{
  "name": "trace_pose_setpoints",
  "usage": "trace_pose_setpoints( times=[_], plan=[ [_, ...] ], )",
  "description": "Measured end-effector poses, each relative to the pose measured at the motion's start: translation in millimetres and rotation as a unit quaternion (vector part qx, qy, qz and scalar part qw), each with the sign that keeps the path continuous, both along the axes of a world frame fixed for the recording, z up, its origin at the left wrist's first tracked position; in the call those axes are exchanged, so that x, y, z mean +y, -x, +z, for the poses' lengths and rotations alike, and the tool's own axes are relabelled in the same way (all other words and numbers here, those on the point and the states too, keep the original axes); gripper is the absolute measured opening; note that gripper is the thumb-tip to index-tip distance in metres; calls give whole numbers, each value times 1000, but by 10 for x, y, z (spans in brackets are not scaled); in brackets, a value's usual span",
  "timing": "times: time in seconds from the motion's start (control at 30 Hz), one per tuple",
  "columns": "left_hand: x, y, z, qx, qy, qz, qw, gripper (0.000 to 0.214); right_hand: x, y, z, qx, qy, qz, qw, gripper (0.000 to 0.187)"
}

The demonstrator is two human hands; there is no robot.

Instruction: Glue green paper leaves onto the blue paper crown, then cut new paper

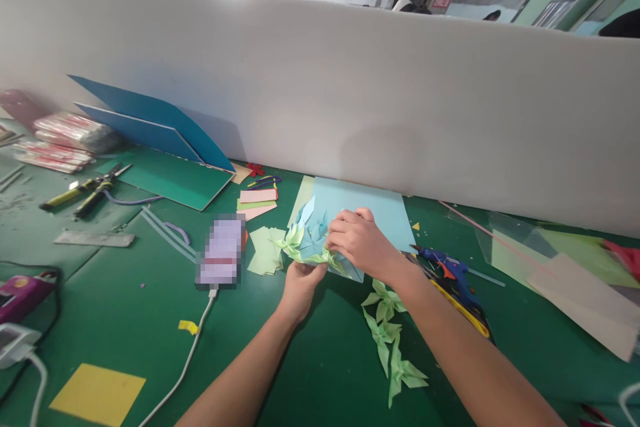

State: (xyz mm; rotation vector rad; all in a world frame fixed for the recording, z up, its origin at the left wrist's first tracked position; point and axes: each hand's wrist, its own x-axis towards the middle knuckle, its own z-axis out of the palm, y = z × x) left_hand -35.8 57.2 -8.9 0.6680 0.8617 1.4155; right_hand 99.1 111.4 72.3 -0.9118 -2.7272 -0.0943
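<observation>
Forearms (pixel 453 340) cropped at bottom edge. Right hand (pixel 363 243) covers right side of folded-paper piece (pixel 311 233); fingertips hidden, can't tell grip. Left hand (pixel 301 292) grasps lower edge from below.

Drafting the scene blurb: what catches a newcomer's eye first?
At center, the left hand holds a blue-and-green folded-paper piece over the green table, with the right hand at its right side. Nearer the camera lie pale-green folded papers. At left, blue boards stand tilted by the white partition.
</observation>
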Motion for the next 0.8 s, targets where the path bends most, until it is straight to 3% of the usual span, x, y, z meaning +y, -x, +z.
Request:
trace_pose_setpoints(
  times=[0.47,0.8],
  plan=[
    [-4,3,41,-16,16,7,1000,44,-7,-11,-24,-2,-13,12,1000,29],
    [4,14,70,-18,9,-10,1000,46,2,-60,9,61,21,11,998,24]
  ],
)
